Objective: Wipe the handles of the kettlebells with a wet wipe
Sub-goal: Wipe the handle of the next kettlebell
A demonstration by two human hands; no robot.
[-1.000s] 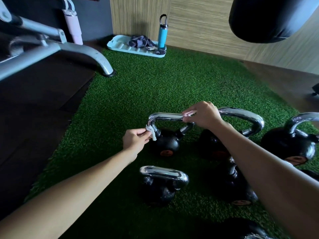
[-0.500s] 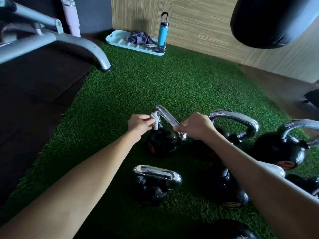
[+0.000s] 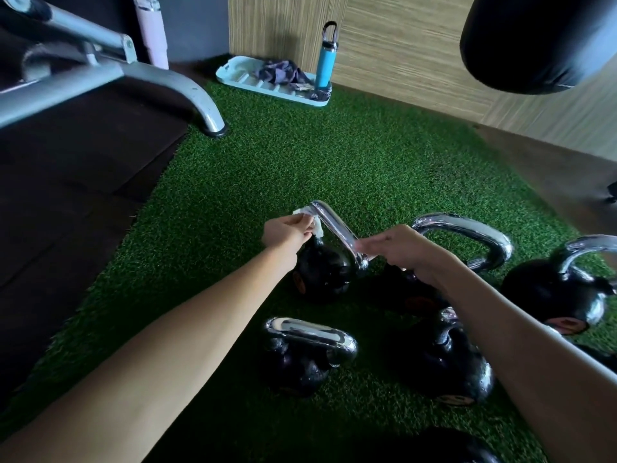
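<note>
The left hand point(image 3: 287, 233) pinches a wet wipe point(image 3: 316, 228) against the far bend of a black kettlebell point(image 3: 322, 274), while the right hand point(image 3: 397, 250) grips the near end of its chrome handle point(image 3: 335, 227).

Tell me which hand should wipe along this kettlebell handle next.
Left, probably. The left hand pinches the wet wipe against the far corner of the handle, while the right hand grips its near end bare, steadying the kettlebell.
</note>
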